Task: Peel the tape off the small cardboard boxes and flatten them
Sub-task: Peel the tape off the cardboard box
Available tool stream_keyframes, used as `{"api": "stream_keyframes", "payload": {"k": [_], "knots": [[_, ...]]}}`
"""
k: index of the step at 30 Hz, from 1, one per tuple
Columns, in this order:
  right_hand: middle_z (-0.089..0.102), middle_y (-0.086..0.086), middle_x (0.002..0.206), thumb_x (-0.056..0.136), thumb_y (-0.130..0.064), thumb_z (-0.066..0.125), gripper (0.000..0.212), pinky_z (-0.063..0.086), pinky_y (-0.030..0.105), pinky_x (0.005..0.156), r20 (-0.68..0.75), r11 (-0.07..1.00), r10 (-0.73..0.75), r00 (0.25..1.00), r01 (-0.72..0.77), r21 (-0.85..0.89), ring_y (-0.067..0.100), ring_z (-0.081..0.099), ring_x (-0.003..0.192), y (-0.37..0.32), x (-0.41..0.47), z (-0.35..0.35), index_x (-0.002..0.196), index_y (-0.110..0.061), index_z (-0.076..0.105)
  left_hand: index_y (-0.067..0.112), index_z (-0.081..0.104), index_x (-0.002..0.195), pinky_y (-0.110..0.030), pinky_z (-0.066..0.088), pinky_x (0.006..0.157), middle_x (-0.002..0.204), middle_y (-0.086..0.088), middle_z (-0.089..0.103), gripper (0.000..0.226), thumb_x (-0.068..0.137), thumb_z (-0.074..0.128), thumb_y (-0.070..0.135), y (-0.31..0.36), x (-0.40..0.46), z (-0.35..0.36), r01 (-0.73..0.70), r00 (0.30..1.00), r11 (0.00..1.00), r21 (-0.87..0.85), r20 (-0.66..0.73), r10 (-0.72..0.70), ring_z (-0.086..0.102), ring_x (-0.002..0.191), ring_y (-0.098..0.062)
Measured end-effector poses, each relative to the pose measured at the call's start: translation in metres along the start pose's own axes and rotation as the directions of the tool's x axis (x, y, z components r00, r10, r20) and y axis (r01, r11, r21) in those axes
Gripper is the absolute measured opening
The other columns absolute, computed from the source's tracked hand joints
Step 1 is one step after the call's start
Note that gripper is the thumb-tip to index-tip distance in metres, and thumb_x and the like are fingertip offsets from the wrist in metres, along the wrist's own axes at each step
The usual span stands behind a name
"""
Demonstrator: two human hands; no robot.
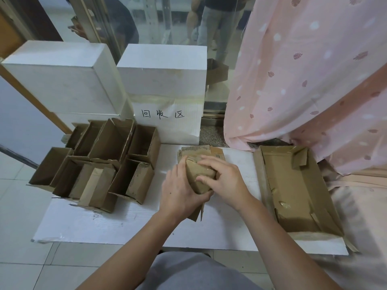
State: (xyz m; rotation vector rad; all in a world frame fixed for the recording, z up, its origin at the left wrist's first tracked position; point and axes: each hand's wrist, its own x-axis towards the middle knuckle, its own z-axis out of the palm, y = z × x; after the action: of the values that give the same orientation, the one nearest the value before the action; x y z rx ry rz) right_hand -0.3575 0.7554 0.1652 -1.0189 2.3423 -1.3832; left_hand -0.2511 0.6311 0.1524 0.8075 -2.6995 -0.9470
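A small brown cardboard box (pixel 199 177) sits between my hands above the white board (pixel 125 225), its flaps hanging down toward me. My left hand (pixel 181 190) grips its left side and underside. My right hand (pixel 225 178) curls over its top right, fingertips on a shiny strip of tape. Beneath and behind the box lies a pile of flattened cardboard (pixel 201 151). Several open small boxes (pixel 100 162) stand in a cluster on the left.
A large shallow cardboard tray (pixel 293 191) with bits of clear tape lies on the right. Two white foam blocks (pixel 161 70) and a paper sign stand behind. A pink patterned curtain (pixel 314 80) hangs at the right. People stand beyond the glass.
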Motion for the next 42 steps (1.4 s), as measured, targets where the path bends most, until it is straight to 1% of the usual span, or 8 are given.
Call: {"api": "stream_keyframes", "payload": {"k": [3, 7, 10, 14, 18, 24, 29, 42], "knots": [[0.067, -0.015, 0.121, 0.086, -0.009, 0.079, 0.024, 0.046, 0.016, 0.101, -0.063, 0.996, -0.075, 0.995, 0.072, -0.044, -0.014, 0.059, 0.11, 0.003, 0.001, 0.003, 0.11, -0.012, 0.079, 0.026, 0.023, 0.155, -0.037, 0.048, 0.095, 0.129, 0.007, 0.051, 0.121, 0.058, 0.074, 0.078, -0.001, 0.0, 0.001, -0.017, 1.0, 1.0, 0.024, 0.003, 0.017, 0.049, 0.116, -0.018], [0.074, -0.009, 0.102, 0.097, -0.021, 0.063, 0.011, 0.052, 0.031, 0.085, -0.195, 0.985, -0.062, 0.979, 0.028, -0.171, 0.007, 0.066, 0.092, 0.001, 0.0, 0.009, 0.096, -0.017, 0.074, 0.029, 0.022, 0.155, -0.034, 0.046, 0.098, 0.135, 0.009, 0.05, 0.12, 0.059, 0.08, 0.072, 0.003, 0.0, 0.001, -0.031, 0.999, 0.999, 0.016, 0.039, 0.031, 0.047, 0.121, -0.017], [0.068, -0.012, 0.095, 0.101, -0.023, 0.058, 0.009, 0.049, 0.037, 0.077, -0.227, 0.971, 0.016, 0.974, -0.069, -0.23, 0.011, 0.059, 0.084, 0.002, 0.001, 0.009, 0.094, -0.022, 0.063, 0.027, 0.008, 0.161, -0.034, 0.045, 0.101, 0.151, 0.009, 0.044, 0.13, 0.063, 0.081, 0.069, 0.004, 0.0, 0.002, -0.029, 0.995, 1.0, -0.001, 0.092, 0.029, 0.045, 0.132, -0.017], [0.063, -0.015, 0.096, 0.101, -0.022, 0.058, 0.008, 0.051, 0.039, 0.072, -0.189, 0.96, -0.1, 0.977, 0.045, -0.275, 0.01, 0.059, 0.086, -0.003, -0.002, 0.011, 0.095, -0.025, 0.061, 0.032, -0.012, 0.162, -0.03, 0.04, 0.101, 0.159, 0.006, 0.037, 0.135, 0.069, 0.08, 0.063, 0.004, 0.0, 0.001, -0.028, 0.993, 0.999, -0.038, 0.116, 0.033, 0.04, 0.142, -0.017], [0.056, -0.016, 0.105, 0.099, -0.032, 0.059, 0.011, 0.054, 0.04, 0.074, -0.024, 0.945, -0.187, 0.982, 0.173, -0.278, 0.012, 0.06, 0.092, -0.003, -0.003, 0.013, 0.102, -0.028, 0.068, 0.035, -0.004, 0.162, -0.02, 0.033, 0.097, 0.161, 0.007, 0.037, 0.129, 0.069, 0.081, 0.062, 0.0, 0.0, -0.001, -0.001, 0.995, 0.996, -0.094, 0.102, 0.011, 0.039, 0.144, -0.012], [0.058, -0.017, 0.117, 0.093, -0.048, 0.064, 0.036, 0.052, 0.036, 0.09, 0.052, 0.968, -0.154, 0.987, 0.161, -0.195, 0.013, 0.059, 0.109, -0.001, -0.004, 0.013, 0.121, -0.026, 0.07, 0.034, 0.005, 0.162, -0.019, 0.034, 0.097, 0.159, 0.008, 0.041, 0.123, 0.069, 0.081, 0.059, -0.006, -0.002, -0.001, 0.007, 0.995, 0.993, -0.114, 0.1, 0.004, 0.043, 0.141, -0.011], [0.067, -0.011, 0.109, 0.093, -0.017, 0.068, 0.017, 0.056, 0.036, 0.08, -0.097, 0.95, -0.223, 0.97, 0.194, -0.244, 0.012, 0.065, 0.098, 0.003, -0.005, 0.019, 0.109, -0.02, 0.076, 0.034, 0.009, 0.16, -0.028, 0.043, 0.101, 0.159, 0.01, 0.039, 0.121, 0.059, 0.066, 0.067, -0.003, -0.001, -0.004, 0.021, 0.987, 0.995, -0.093, 0.16, -0.006, 0.044, 0.14, -0.012], [0.066, -0.01, 0.095, 0.099, -0.032, 0.052, 0.019, 0.05, 0.037, 0.062, -0.07, 0.912, -0.203, 0.977, 0.162, -0.377, 0.013, 0.065, 0.081, -0.004, 0.001, 0.017, 0.094, -0.025, 0.069, 0.04, 0.003, 0.16, -0.03, 0.045, 0.09, 0.15, 0.011, 0.05, 0.122, 0.069, 0.081, 0.055, -0.013, -0.003, -0.006, 0.035, 0.982, 0.999, -0.037, 0.185, -0.028, 0.056, 0.126, -0.017]]}}
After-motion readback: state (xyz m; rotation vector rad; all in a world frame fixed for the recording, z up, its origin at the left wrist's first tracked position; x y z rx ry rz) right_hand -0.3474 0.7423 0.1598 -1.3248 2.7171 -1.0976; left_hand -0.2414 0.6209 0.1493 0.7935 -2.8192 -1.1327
